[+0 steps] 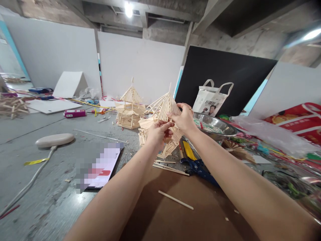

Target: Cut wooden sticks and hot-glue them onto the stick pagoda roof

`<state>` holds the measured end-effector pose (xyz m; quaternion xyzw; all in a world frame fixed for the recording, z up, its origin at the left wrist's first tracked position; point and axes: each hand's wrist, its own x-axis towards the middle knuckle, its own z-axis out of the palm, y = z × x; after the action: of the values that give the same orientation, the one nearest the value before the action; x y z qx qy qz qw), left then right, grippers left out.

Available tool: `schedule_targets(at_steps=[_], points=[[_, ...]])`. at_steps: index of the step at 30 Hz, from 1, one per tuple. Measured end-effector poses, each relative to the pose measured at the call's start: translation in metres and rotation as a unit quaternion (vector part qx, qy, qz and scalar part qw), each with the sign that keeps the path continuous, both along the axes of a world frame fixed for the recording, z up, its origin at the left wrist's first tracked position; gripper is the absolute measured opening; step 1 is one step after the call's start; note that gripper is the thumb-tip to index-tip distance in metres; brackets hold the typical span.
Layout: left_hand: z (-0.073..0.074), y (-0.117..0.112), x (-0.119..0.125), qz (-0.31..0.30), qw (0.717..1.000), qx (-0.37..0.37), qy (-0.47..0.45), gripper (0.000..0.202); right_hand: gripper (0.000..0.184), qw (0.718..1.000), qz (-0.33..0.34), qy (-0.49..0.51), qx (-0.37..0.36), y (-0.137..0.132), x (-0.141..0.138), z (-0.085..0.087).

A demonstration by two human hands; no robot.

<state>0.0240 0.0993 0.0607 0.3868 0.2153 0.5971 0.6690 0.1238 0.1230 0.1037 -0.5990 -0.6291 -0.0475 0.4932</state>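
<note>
My right hand is closed on the right side of a pointed stick roof, made of thin pale wooden sticks in rows. At the roof's lower edge, the fingers of my left hand are pinched together; its fingertips partly hide what they grip. Directly below and behind my hands lies a heap of wooden sticks. Standing farther back to the left is a stick pavilion model with a tiered roof. A single wooden stick rests on the brown board between my forearms.
A phone lies left of my left forearm, with a white corded device beyond it. A blue-and-yellow hand tool sits under my right forearm. To the right stand a metal bowl and a white bag.
</note>
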Motion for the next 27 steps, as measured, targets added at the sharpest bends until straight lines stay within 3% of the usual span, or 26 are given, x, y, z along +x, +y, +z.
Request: schedule_targets(at_steps=[9, 19, 23, 27], points=[[-0.001, 0.003, -0.003, -0.026, 1.000, -0.017, -0.001, 0.023, 0.054, 1.000, 0.005, -0.002, -0.002, -0.001, 0.002, 0.001], [0.002, 0.001, -0.003, -0.001, 1.000, -0.027, 0.014, 0.017, 0.058, 1.000, 0.012, 0.018, 0.006, -0.007, 0.005, 0.001], [0.001, 0.001, -0.003, -0.006, 1.000, -0.025, 0.010, 0.017, 0.046, 0.997, 0.064, 0.036, 0.001, -0.033, 0.032, 0.000], [0.001, 0.002, -0.003, -0.002, 0.999, -0.037, 0.013, 0.016, 0.031, 0.990, 0.077, 0.030, -0.118, -0.066, 0.087, -0.012]])
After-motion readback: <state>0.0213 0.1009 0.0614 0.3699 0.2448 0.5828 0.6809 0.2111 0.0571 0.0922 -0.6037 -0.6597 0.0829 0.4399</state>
